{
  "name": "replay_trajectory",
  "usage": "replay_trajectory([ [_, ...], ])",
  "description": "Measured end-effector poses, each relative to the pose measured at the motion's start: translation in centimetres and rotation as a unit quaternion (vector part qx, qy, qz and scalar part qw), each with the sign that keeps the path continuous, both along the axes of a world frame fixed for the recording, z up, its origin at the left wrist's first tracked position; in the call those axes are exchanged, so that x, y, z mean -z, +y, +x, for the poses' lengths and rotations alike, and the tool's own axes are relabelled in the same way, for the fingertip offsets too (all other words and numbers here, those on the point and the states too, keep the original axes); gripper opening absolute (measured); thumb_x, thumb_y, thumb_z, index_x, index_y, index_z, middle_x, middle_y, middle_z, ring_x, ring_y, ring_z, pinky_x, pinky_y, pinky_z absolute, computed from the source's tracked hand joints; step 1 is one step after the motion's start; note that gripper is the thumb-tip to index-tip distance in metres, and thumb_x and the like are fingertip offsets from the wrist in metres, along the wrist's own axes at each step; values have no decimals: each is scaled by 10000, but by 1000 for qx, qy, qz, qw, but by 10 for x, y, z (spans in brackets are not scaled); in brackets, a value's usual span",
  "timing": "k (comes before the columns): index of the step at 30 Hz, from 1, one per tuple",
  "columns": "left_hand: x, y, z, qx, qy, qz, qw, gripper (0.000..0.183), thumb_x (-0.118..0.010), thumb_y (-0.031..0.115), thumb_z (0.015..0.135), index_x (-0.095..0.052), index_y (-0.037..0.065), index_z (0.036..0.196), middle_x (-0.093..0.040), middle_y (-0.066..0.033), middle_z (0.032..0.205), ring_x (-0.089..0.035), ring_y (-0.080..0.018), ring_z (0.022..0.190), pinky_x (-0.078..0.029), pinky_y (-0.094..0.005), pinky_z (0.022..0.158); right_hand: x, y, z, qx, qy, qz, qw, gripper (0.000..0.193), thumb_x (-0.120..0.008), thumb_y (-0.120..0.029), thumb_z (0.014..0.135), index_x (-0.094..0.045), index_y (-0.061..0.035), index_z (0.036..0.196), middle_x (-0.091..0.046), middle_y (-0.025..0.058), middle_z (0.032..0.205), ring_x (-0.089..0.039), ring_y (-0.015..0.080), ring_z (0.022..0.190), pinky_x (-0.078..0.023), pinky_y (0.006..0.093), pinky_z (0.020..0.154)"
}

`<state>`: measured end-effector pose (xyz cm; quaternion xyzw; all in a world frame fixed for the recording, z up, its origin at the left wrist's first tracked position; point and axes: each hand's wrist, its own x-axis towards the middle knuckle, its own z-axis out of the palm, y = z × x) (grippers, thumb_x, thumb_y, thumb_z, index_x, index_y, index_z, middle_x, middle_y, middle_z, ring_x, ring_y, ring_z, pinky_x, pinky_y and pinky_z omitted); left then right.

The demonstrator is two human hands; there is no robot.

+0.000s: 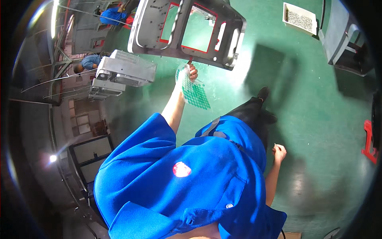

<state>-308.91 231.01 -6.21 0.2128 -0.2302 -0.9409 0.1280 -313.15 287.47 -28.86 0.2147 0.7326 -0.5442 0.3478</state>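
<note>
My left hand is closed on a clear sheet of round green stickers, which hangs down beside the wrist. Its fingers are just below the lower edge of a large grey metal housing, and I cannot tell whether they touch it. Red-bordered openings and a curved bar show on the housing. Lower right, my right hand is out by my side, well away from the housing. Its fingers are pinched together, with a tiny pale tip at their end that is too small to name.
Beyond my left arm are pale boxy housings and people in blue. A white tray of small pieces lies on the green floor at the far right. Near it stands a grey cabinet-like piece; a red frame is at the right edge.
</note>
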Motion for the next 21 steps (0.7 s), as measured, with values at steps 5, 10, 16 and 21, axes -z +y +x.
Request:
replay_trajectory([
  [5,4,-5,2,-15,-65,-46,997,190,-397,220,945,-377,117,787,-303,24,629,-308,-111,527,-274,-231,407,-2,2,-3,-11,16,5,1000,75,-670,-81,762,-637,-23,798,-607,51,653,-597,129,531,-465,246,427],
  [10,-7,11,-3,-48,-102,-83,990,181,-410,219,941,-386,104,804,-317,18,642,-318,-103,540,-281,-211,431,-9,8,-8,9,12,7,1000,70,-666,-76,764,-634,-23,797,-608,54,656,-600,135,535,-465,249,427],
  [16,-1,9,-2,-52,-143,-133,979,207,-430,245,931,-391,104,785,-355,17,645,-341,-104,506,-268,-214,400,-6,25,5,25,60,-5,998,56,-660,-69,755,-633,-19,758,-596,53,609,-580,129,492,-460,251,411],
  [21,31,13,-3,-42,-293,-174,939,125,-465,207,877,-484,99,818,-438,-33,631,-426,-149,461,-312,-245,351,-8,35,5,26,34,40,998,48,-633,-59,746,-629,-11,749,-605,80,599,-590,144,492,-478,270,413],
])
